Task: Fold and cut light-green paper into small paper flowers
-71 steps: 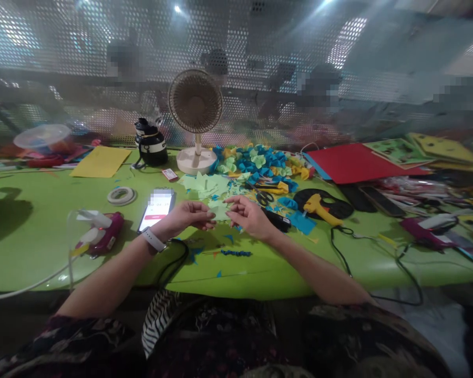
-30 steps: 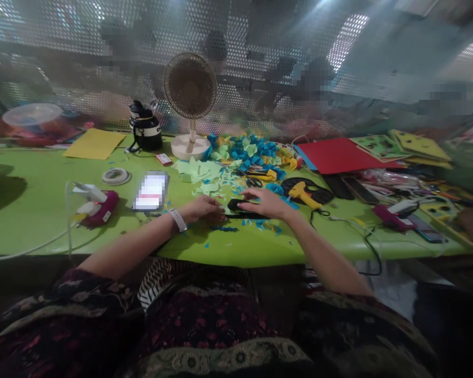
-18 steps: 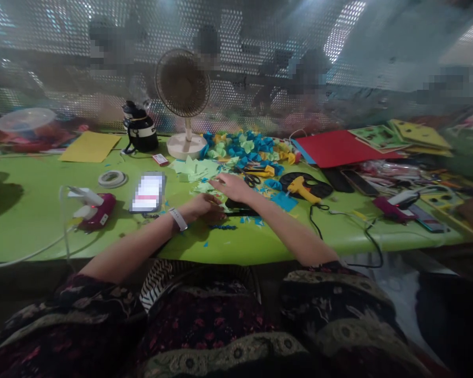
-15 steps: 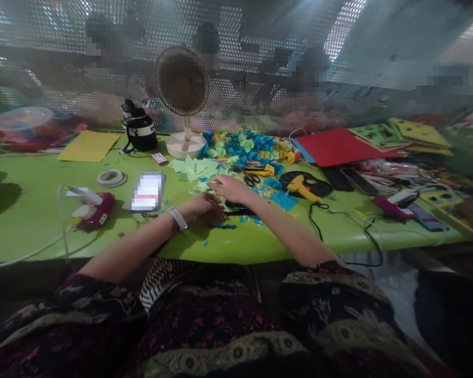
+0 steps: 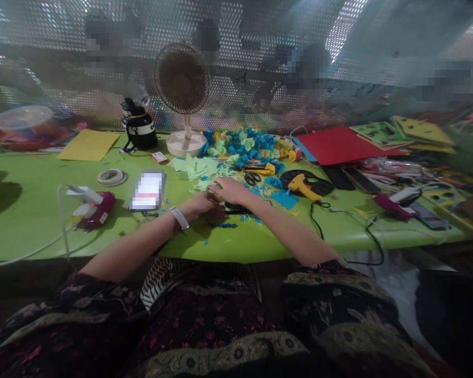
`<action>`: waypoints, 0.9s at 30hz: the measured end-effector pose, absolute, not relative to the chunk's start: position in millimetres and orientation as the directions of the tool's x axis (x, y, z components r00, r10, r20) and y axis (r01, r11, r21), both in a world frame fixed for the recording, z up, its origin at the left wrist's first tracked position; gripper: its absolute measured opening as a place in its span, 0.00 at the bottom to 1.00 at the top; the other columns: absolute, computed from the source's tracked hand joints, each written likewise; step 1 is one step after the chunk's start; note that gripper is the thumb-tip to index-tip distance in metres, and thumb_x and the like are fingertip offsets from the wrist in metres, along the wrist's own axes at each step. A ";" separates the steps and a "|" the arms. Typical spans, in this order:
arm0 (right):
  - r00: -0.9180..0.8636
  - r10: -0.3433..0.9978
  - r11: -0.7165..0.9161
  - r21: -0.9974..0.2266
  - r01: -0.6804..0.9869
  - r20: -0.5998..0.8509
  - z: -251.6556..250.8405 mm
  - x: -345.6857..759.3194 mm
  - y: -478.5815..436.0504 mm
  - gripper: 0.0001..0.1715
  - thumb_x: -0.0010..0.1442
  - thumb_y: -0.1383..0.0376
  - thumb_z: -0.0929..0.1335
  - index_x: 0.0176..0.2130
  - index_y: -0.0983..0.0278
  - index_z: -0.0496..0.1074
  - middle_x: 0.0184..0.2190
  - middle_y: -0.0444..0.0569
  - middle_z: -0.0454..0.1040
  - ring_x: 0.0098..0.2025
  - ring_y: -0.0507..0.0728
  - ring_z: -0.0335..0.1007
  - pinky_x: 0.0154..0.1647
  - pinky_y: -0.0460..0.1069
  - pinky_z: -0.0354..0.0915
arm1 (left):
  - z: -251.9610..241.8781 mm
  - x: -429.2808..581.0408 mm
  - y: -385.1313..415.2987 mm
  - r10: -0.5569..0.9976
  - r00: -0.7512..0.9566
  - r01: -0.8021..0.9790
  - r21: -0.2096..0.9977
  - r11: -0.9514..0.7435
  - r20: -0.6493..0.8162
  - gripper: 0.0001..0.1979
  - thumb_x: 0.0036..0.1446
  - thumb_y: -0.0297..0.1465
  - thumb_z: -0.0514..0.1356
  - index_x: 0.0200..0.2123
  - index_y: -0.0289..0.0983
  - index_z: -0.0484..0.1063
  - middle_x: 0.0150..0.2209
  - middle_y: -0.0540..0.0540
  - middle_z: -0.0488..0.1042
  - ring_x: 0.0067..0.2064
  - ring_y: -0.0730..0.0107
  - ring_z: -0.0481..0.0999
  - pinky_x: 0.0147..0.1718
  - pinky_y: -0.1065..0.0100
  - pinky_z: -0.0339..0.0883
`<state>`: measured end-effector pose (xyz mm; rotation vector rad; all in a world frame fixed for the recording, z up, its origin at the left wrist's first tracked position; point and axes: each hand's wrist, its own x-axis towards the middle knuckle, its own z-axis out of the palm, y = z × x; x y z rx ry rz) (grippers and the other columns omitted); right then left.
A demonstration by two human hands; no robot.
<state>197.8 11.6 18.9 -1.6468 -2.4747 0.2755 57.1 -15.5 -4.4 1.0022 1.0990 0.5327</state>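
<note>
My left hand [image 5: 201, 205], with a white watch [image 5: 179, 218] at the wrist, is curled close to the table, fingertips turned toward my other hand. My right hand [image 5: 232, 190] reaches over from the right, its fingers bent down and meeting the left fingers. Whatever is pinched between them is too small and shadowed to make out. Beneath the right hand and wrist lies a flat dark object [image 5: 239, 211], mostly covered. Just in front is a dark blue twisted strip [image 5: 223, 225]. Paper scraps [image 5: 203, 185] are scattered around both hands.
Behind are piled blue, green and yellow paper flowers [image 5: 252, 144] and a fan [image 5: 186, 142]. Scissors [image 5: 253, 178] and a yellow glue gun [image 5: 302, 188] lie right. To the left are a lit phone [image 5: 147, 190], a tape roll [image 5: 111, 177] and a maroon power strip [image 5: 102, 211].
My hands stay together in nearly the same place, with small finger movements. The dark object beneath the right hand shows differently, its far right edge now visible past the wrist.
</note>
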 end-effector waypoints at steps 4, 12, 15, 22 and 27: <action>-0.379 0.925 0.374 -0.226 0.899 0.024 20.4 197.7 11.5 0.25 0.68 0.50 0.58 0.47 0.65 0.71 0.48 0.59 0.75 0.48 0.64 0.70 0.42 0.53 0.62 | -5.6 57.7 -15.0 0.792 0.388 0.108 0.876 0.469 -0.472 0.15 0.45 0.20 0.69 0.30 0.36 0.65 0.23 0.47 0.77 0.27 0.63 0.81 0.35 0.61 0.76; -0.375 0.927 0.370 -0.227 0.901 0.022 20.2 196.8 11.5 0.24 0.67 0.51 0.59 0.47 0.65 0.71 0.50 0.59 0.74 0.50 0.63 0.69 0.43 0.52 0.61 | -10.6 57.3 -12.3 0.783 0.417 0.090 0.878 0.471 -0.462 0.14 0.45 0.20 0.69 0.29 0.36 0.66 0.23 0.46 0.78 0.28 0.63 0.81 0.33 0.62 0.76; -0.375 0.927 0.370 -0.215 0.904 0.022 20.3 196.5 11.1 0.24 0.67 0.51 0.59 0.47 0.65 0.71 0.50 0.60 0.74 0.50 0.64 0.69 0.43 0.52 0.61 | -11.5 57.4 -11.5 0.782 0.415 0.102 0.878 0.468 -0.465 0.15 0.43 0.21 0.70 0.28 0.36 0.66 0.23 0.45 0.78 0.27 0.62 0.81 0.32 0.62 0.76; -0.383 0.923 0.378 -0.210 0.902 0.014 20.1 196.6 11.7 0.25 0.67 0.51 0.59 0.47 0.66 0.71 0.49 0.61 0.74 0.50 0.65 0.69 0.44 0.53 0.61 | -6.9 58.4 -14.0 0.791 0.403 0.133 0.885 0.447 -0.460 0.14 0.46 0.20 0.68 0.28 0.37 0.65 0.23 0.46 0.78 0.28 0.62 0.81 0.33 0.62 0.75; -0.391 0.920 0.382 -0.214 0.899 0.001 20.2 196.3 13.1 0.25 0.67 0.51 0.59 0.48 0.66 0.71 0.50 0.61 0.73 0.51 0.64 0.68 0.46 0.53 0.61 | -4.0 59.0 -15.4 0.793 0.395 0.161 0.884 0.438 -0.465 0.12 0.48 0.20 0.66 0.29 0.37 0.65 0.22 0.48 0.77 0.27 0.64 0.81 0.34 0.62 0.75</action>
